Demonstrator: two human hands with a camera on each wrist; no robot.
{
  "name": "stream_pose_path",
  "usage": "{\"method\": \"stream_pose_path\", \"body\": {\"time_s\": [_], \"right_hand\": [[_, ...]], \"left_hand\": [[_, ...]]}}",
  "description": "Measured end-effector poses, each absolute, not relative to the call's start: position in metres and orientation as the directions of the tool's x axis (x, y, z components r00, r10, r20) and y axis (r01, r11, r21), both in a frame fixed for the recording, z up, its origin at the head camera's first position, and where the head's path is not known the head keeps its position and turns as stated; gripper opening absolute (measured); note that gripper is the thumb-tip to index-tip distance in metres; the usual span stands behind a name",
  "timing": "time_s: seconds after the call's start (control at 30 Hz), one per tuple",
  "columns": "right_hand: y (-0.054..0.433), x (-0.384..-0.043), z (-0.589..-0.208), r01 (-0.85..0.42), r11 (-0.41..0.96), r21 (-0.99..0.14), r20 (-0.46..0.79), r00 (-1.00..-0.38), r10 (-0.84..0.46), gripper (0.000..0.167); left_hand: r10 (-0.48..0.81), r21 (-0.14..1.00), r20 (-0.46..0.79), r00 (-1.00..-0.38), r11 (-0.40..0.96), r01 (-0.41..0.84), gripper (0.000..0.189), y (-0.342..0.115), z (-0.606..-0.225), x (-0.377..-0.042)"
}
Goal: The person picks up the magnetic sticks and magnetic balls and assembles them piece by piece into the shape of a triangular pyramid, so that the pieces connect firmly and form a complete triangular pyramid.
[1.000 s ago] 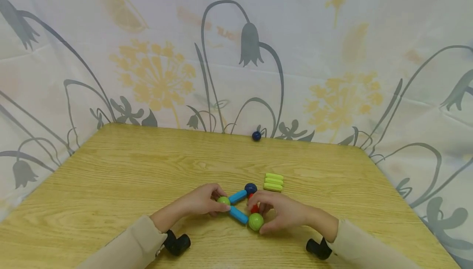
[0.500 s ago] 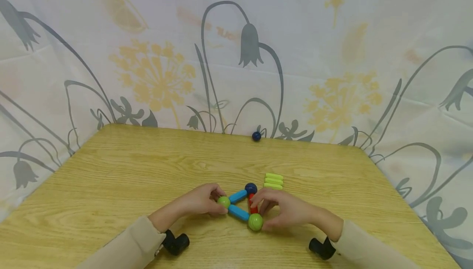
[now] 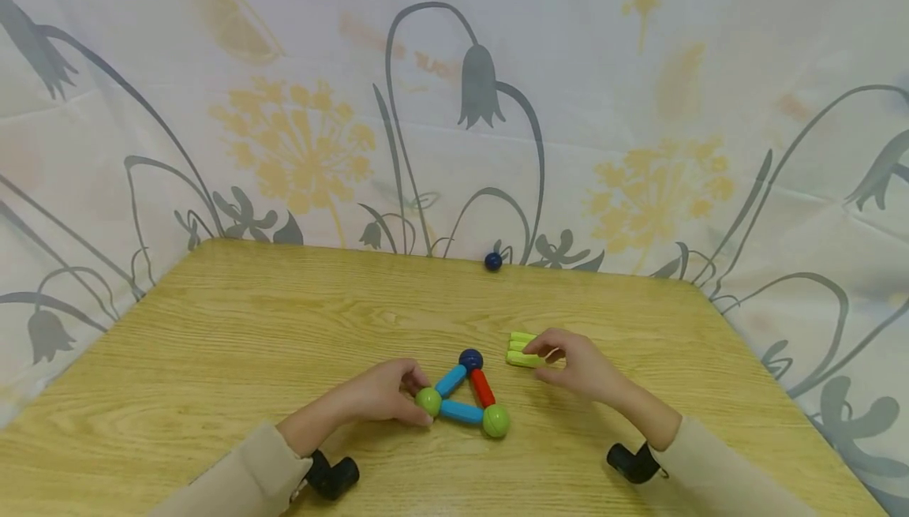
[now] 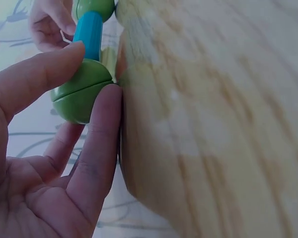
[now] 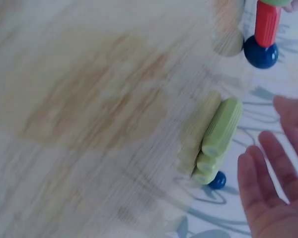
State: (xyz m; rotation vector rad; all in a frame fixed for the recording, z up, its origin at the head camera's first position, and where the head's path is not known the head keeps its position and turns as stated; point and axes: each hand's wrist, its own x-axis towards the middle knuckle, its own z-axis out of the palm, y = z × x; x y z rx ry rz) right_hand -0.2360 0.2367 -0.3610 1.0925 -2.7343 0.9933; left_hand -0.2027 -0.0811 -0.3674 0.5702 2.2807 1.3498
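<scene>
A triangle of balls and rods lies on the table: two light blue rods [image 3: 461, 412], a red rod [image 3: 482, 387], a dark blue ball [image 3: 471, 360] at the far corner and a green ball [image 3: 495, 421] at the near right corner. My left hand [image 3: 383, 395] pinches the left green ball [image 4: 83, 91] between thumb and fingers. Over several yellow-green rods [image 5: 222, 127] lying side by side, my right hand [image 3: 578, 363] reaches with loosely bent fingers. The right wrist view shows a gap between those fingers and the rods, and nothing is held there.
Another dark blue ball [image 3: 493, 261] sits at the table's far edge, close to the patterned cloth [image 3: 440, 146] hanging behind. Bare wood of the table [image 3: 298, 304] stretches left of the triangle.
My right hand has left the red rod and green ball and moved right and away, to the yellow-green rods. The triangle has turned slightly, with my left hand still on its left ball.
</scene>
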Motion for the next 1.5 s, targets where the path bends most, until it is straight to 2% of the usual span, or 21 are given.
{"method": "stream_pose_path", "body": {"time_s": [0.23, 0.63, 0.93, 1.17, 1.33, 1.5], "right_hand": [[0.240, -0.241, -0.359, -0.557, 0.619, -0.554, 0.193, -0.809, -0.555, 0.022], [0.236, -0.243, -0.358, -0.540, 0.648, -0.537, 0.138, -0.814, -0.564, 0.019], [0.231, -0.245, -0.361, -0.519, 0.675, -0.524, 0.114, -0.828, -0.549, 0.010], [0.229, -0.245, -0.362, -0.513, 0.686, -0.516, 0.059, -0.820, -0.569, 0.019], [0.225, -0.245, -0.360, -0.525, 0.705, -0.477, 0.043, -0.815, -0.578, 0.014], [0.222, -0.244, -0.360, -0.514, 0.684, -0.518, 0.053, -0.817, -0.574, 0.014]], "left_hand": [[0.565, 0.903, -0.170, -0.807, 0.418, 0.102, 0.035, -0.081, -0.368, -0.201], [0.575, 0.906, -0.138, -0.807, 0.402, 0.131, 0.034, -0.083, -0.371, -0.199], [0.561, 0.906, -0.160, -0.812, 0.411, 0.105, 0.033, -0.081, -0.371, -0.198], [0.561, 0.898, -0.153, -0.814, 0.422, 0.122, 0.032, -0.082, -0.371, -0.198], [0.562, 0.898, -0.153, -0.813, 0.423, 0.123, 0.033, -0.082, -0.370, -0.197], [0.562, 0.897, -0.151, -0.813, 0.424, 0.126, 0.033, -0.082, -0.371, -0.198]]}}
